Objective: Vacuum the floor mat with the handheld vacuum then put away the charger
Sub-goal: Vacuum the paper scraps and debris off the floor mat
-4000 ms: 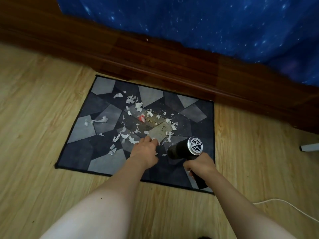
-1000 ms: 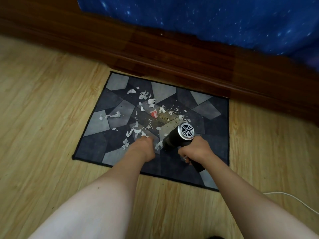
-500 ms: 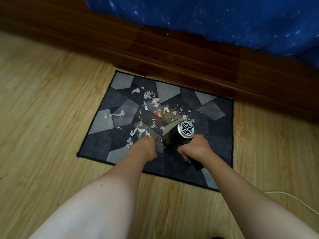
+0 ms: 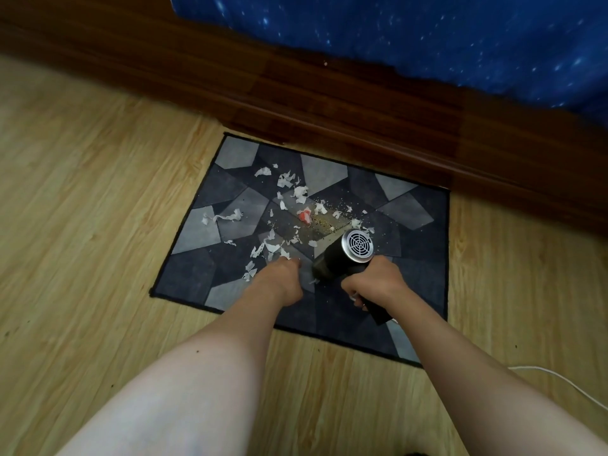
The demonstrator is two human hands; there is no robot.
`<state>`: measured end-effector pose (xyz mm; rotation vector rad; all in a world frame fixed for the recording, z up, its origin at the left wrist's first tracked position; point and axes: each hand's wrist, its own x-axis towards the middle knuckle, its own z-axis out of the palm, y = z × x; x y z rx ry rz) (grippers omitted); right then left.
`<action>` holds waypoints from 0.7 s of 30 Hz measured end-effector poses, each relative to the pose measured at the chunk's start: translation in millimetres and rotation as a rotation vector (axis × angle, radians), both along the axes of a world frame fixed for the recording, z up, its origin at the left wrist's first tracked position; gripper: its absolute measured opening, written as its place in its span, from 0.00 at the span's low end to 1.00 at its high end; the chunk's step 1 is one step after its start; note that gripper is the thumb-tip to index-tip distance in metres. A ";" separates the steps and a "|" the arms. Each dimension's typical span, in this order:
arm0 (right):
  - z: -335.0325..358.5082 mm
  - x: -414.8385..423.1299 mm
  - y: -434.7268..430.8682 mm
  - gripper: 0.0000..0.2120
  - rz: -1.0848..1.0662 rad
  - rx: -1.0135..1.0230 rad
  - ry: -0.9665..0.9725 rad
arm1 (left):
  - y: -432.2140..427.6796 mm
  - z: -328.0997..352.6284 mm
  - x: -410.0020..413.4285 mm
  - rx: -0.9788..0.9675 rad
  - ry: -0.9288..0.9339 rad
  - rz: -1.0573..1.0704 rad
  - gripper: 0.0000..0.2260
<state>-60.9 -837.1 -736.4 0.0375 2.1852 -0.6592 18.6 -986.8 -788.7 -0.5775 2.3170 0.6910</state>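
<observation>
The floor mat (image 4: pixel 421 281) lies mid-view on the wood floor (image 4: pixel 98 225), strewn with white paper scraps (image 4: pixel 299 192) and crumbs. The right hand (image 4: pixel 373 284) grips the handheld vacuum (image 4: pixel 342 258) by its handle, fingers (image 4: pixel 353 292) wrapped round it, nozzle down on the mat. At its 9 o'clock the left hand (image 4: pixel 279 279) rests on the mat, fingers bent under; whether they hold anything cannot be told. A white cable (image 4: pixel 559 378) lies at 4 o'clock.

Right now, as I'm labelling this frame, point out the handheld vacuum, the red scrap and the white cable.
handheld vacuum (image 4: pixel 332 261): head view, its dark barrel.
red scrap (image 4: pixel 305 216): head view, its middle.
white cable (image 4: pixel 529 366): head view, the stretch on the floor.
</observation>
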 end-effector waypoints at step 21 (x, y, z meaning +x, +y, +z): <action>3.8 -4.4 13.4 0.04 -0.041 0.034 -0.018 | 2.2 3.1 -1.5 -0.006 -0.005 0.008 0.27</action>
